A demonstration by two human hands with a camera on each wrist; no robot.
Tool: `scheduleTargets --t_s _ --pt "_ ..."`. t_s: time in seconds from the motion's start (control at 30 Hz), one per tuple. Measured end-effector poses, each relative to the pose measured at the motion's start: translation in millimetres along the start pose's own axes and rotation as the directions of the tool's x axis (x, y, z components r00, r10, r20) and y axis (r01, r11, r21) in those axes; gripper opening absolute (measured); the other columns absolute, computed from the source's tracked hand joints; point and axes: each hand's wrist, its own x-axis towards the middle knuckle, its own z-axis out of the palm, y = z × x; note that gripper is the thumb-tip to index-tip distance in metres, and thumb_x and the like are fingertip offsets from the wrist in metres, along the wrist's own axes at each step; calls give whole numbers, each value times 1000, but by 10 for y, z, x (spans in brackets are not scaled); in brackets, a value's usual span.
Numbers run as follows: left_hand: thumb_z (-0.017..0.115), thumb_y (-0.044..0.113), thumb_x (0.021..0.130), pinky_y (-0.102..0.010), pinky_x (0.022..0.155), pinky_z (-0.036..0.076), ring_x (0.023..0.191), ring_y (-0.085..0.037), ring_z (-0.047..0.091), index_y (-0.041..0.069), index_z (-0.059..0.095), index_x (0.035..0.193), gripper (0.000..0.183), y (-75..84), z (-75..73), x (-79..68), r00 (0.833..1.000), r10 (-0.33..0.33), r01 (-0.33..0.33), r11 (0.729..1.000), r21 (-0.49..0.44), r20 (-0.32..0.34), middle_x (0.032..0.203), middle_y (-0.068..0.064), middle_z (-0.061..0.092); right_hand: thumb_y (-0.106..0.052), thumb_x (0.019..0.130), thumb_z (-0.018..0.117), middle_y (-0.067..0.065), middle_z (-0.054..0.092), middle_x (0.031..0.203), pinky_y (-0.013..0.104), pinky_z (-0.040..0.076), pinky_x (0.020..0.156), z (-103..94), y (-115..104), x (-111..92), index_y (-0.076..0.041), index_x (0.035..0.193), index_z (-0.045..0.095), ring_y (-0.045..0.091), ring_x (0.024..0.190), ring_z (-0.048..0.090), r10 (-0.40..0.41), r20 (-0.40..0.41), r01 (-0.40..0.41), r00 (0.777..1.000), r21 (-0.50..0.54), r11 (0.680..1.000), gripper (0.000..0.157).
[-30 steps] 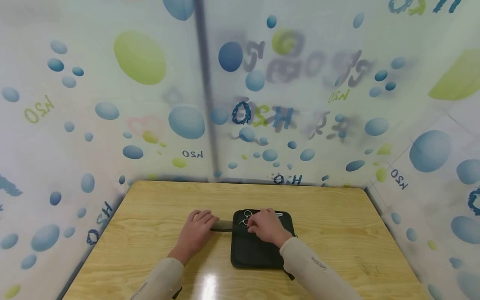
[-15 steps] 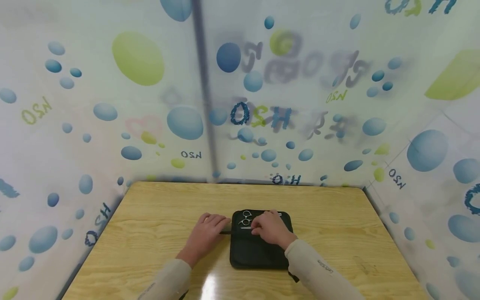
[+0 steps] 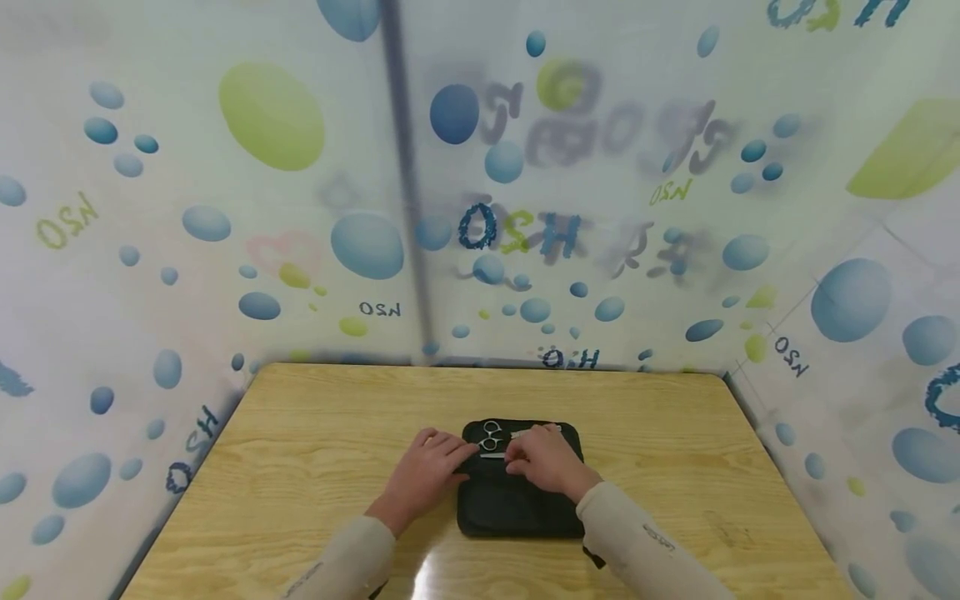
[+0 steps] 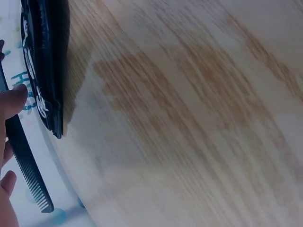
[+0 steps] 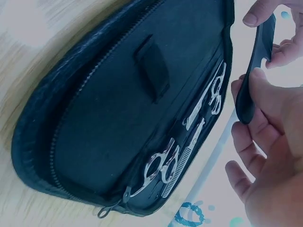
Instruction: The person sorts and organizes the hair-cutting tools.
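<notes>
A black comb (image 5: 245, 99) is held between both hands, raised over the far part of an open black zip case (image 3: 517, 510). My left hand (image 3: 425, 468) pinches it with thumb and fingers, and its teeth stick out past that hand in the left wrist view. My right hand (image 5: 279, 118) grips the smooth end, thumb pressed on one side and fingers behind. The hands largely hide the comb in the head view. In the case lie silver scissors (image 5: 194, 113) and thinning shears (image 5: 182, 164) with a toothed blade.
The case lies on a wooden table (image 3: 337, 417). Its zip pull (image 5: 106, 211) hangs at one corner, and a black loop (image 5: 152, 70) crosses its inside. Behind the table rises a patterned wall (image 3: 637, 108).
My left hand has slid right along the comb to the case's left edge, close to my right hand. The right hand has shifted slightly right, uncovering more of the scissors.
</notes>
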Motion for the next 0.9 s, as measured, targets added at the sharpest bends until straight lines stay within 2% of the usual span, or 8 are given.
scheduleTargets --t_s 0.17,0.3,0.47,0.57,0.73,0.9 --pt "83 33 75 -41 93 48 96 -15 66 20 68 116 45 27 -18 28 999 -30 31 999 -15 43 106 4 72 -23 89 71 -11 72 84 51 40 96 1 57 -40 -18 93 76 15 87 59 -10 -20 10 1000 -34 999 8" --pt "82 34 76 -41 94 47 96 -16 67 20 67 115 44 23 -41 24 993 -57 60 998 -25 99 106 3 71 -22 88 72 -8 74 88 52 39 97 -43 131 -85 -17 98 75 17 91 62 20 -57 -22 998 -33 999 12" --pt "80 37 78 -41 93 48 96 -17 67 19 68 116 44 -18 -55 -9 987 -74 80 996 -32 139 106 3 72 -19 86 74 -1 74 102 53 39 98 -114 268 -201 -14 109 72 22 101 65 71 -123 -77 990 -45 996 24" --pt "79 38 79 -41 93 48 98 -16 67 19 68 117 43 -46 -70 -35 982 -81 89 995 -40 170 107 4 72 -20 85 75 4 71 114 55 39 100 -140 374 -287 -12 116 69 27 110 63 100 -136 -111 986 -74 991 32" --pt "76 39 82 -41 94 49 100 -15 67 20 68 118 41 -62 -118 -74 968 -72 83 996 -36 240 109 4 71 -28 83 77 11 60 133 58 33 107 -157 541 -411 -10 128 62 32 126 54 175 -72 -182 982 -106 978 51" --pt "74 38 83 -42 94 49 100 -14 66 20 67 119 40 -36 -158 -93 966 -36 45 999 -29 256 109 4 71 -36 79 80 14 52 143 60 30 109 -179 665 -511 -7 137 52 33 133 48 252 24 -248 967 -101 963 71"
